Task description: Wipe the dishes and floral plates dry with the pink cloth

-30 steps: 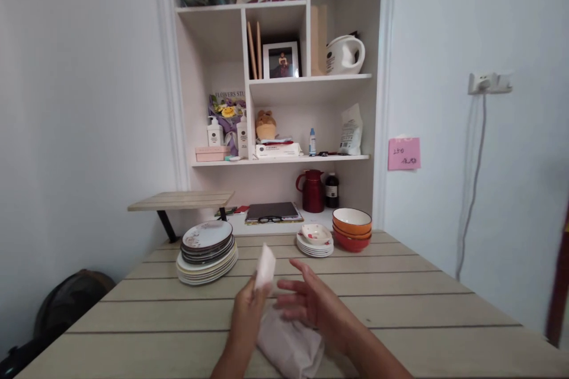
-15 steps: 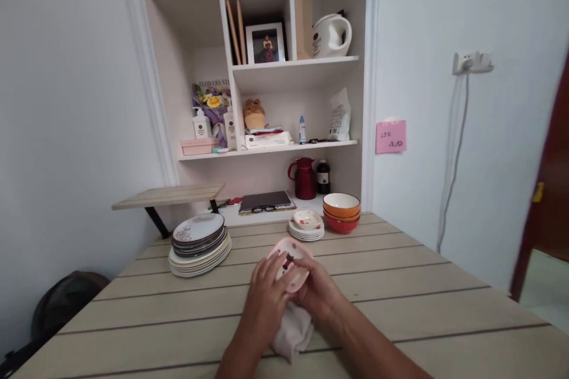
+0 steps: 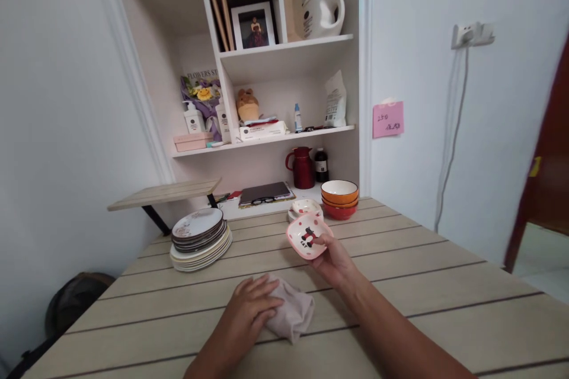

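Cat dish (image 3: 306,235) | pinched in right hand (image 3: 335,263) | left hand (image 3: 254,303) loosely spread, atop cloth (image 3: 294,311)

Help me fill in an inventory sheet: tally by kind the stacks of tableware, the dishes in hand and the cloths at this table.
Plate stack: 1
Small-dish stack: 1
Bowl stack: 1
Patterned dish in the right hand: 1
Cloth under the left hand: 1
Total: 5

Moments after both hands clasp it, the dish (image 3: 306,238) rides in the right hand (image 3: 332,263) alone, pushed forward until it partly masks the plates (image 3: 291,215), while the left hand (image 3: 255,305) drops onto the cloth (image 3: 293,312).
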`<state>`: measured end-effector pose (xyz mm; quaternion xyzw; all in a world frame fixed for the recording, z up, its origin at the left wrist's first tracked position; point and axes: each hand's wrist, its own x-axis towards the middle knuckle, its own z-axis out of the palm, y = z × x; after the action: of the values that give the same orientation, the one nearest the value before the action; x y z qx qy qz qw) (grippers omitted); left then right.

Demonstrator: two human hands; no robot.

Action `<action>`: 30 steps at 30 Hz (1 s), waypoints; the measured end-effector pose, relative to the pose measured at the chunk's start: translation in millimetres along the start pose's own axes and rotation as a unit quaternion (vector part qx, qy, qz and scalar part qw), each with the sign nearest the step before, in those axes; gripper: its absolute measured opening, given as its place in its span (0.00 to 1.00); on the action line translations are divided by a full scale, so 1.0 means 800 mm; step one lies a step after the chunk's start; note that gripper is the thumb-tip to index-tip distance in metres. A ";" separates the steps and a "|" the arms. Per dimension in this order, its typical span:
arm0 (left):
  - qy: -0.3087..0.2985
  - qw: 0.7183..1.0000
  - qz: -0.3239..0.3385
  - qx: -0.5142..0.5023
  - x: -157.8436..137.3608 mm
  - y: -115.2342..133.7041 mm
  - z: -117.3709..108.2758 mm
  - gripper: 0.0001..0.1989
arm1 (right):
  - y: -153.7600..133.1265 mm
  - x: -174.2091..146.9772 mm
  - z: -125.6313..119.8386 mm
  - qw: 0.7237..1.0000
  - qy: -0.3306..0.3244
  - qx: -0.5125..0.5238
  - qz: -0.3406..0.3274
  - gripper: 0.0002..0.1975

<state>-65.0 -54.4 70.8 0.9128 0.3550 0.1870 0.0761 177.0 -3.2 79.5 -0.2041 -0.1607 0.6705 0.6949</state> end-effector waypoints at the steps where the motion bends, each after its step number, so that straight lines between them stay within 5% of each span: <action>1: 0.005 1.000 -0.016 0.015 -0.001 0.003 0.001 0.15 | 0.002 -0.002 0.001 1.000 -0.004 -0.004 0.008 0.24; 7: -0.005 0.966 -0.215 0.147 -0.011 0.023 0.005 0.11 | 0.005 -0.009 0.006 0.997 -0.021 -0.052 0.062 0.23; 14: 0.168 0.945 -0.227 0.163 -0.008 -0.007 0.009 0.18 | 0.013 -0.006 0.001 0.995 0.005 -0.068 0.070 0.26; 17: 0.161 0.932 -0.272 0.175 -0.003 -0.014 0.014 0.24 | 0.018 -0.007 0.001 0.993 0.012 -0.082 0.083 0.24; 24: 0.094 0.920 -0.359 0.129 -0.005 0.008 0.030 0.13 | 0.021 -0.010 0.001 0.990 0.018 -0.102 0.092 0.23; 28: 0.132 0.921 -0.350 0.108 -0.003 0.014 0.041 0.02 | 0.025 -0.009 0.000 0.991 0.019 -0.096 0.094 0.22; 30: 0.182 0.915 -0.348 0.094 -0.004 0.013 0.042 0.05 | 0.027 -0.009 0.002 0.990 0.021 -0.098 0.097 0.21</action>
<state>-47.6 -64.0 42.1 0.6845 0.6740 0.2774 -0.0159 157.0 -9.8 70.2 -0.2998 -0.1903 0.7113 0.6066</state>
